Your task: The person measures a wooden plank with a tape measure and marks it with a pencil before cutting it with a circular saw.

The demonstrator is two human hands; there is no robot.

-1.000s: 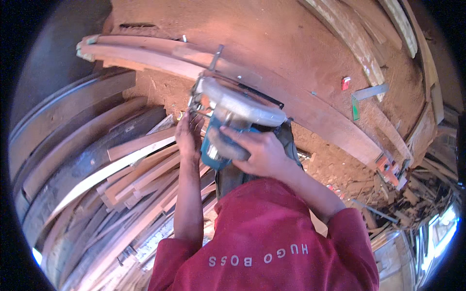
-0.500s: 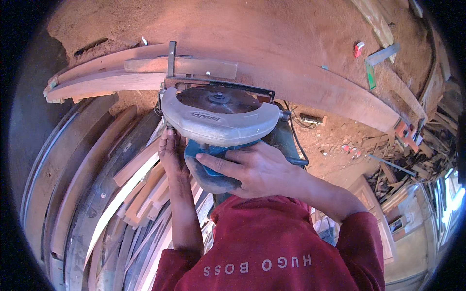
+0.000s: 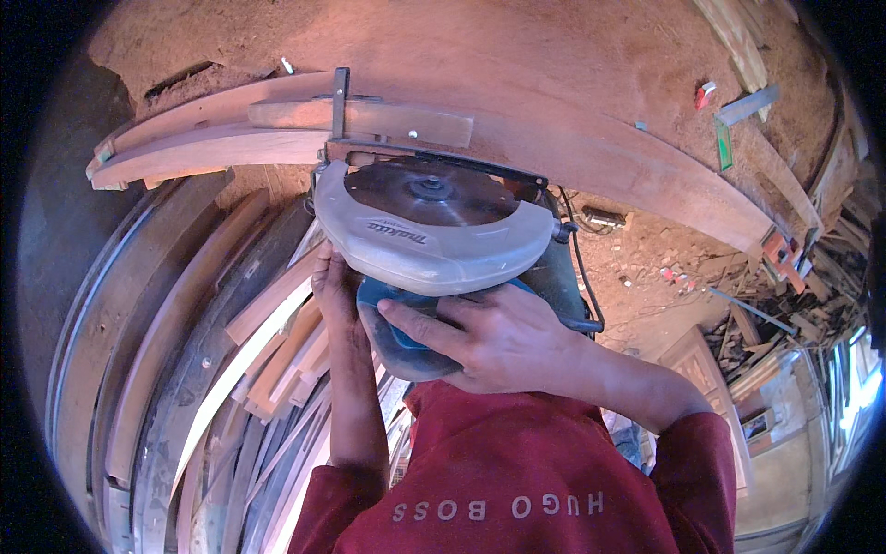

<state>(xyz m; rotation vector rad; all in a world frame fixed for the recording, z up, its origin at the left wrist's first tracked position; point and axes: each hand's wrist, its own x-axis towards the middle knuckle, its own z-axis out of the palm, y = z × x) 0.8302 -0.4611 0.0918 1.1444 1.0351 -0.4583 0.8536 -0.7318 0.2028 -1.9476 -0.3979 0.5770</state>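
A circular saw (image 3: 434,251) with a pale grey blade guard and a teal motor body is held in front of my chest. Its round, dark blade (image 3: 406,189) faces away from me. My right hand (image 3: 506,340) wraps the saw's rear handle, with the index finger stretched along its side. Lower left of the guard, my left hand (image 3: 333,282) is closed against the saw's front end; part of its grip is hidden behind the guard. Beyond the blade, a dark metal bar (image 3: 341,106) crosses a short wooden piece (image 3: 397,122) lying along a long reddish board (image 3: 628,166).
Long planks (image 3: 175,305) and shorter wood strips (image 3: 277,369) lie stacked at my left. A black cord (image 3: 580,268) hangs right of the saw. Sawdust covers the ground (image 3: 646,245), with a scrap pile (image 3: 775,323) at right. A blue-and-green square (image 3: 724,143) lies far right.
The whole view has shifted slightly to the right. The saw's right end has dipped a little toward me. Both hands keep their grip on the saw.
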